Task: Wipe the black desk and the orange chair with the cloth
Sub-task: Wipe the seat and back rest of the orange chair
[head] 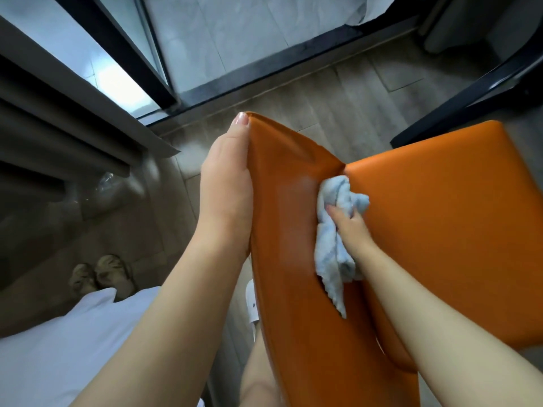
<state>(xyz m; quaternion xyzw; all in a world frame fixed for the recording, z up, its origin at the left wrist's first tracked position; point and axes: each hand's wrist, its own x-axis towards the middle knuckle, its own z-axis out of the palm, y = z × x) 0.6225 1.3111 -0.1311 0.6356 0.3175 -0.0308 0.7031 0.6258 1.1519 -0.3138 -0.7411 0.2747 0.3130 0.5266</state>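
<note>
The orange chair point(440, 218) fills the centre and right, its backrest close to me and its seat beyond. My left hand point(227, 183) grips the top edge of the backrest, thumb on the front face near the upper corner. My right hand point(351, 227) holds a bunched pale blue cloth point(338, 230) and presses it against the backrest, just above the crease where backrest meets seat. A tail of the cloth hangs toward me. Only a black leg or frame point(470, 92) at the upper right may belong to the desk.
A glass door with a black frame point(235, 89) runs across the far side. Grey curtains point(58, 136) hang at the left. A pair of slippers point(102, 277) lies on the wooden floor beside white bedding point(73, 333). A white slipper point(252, 306) shows under the chair.
</note>
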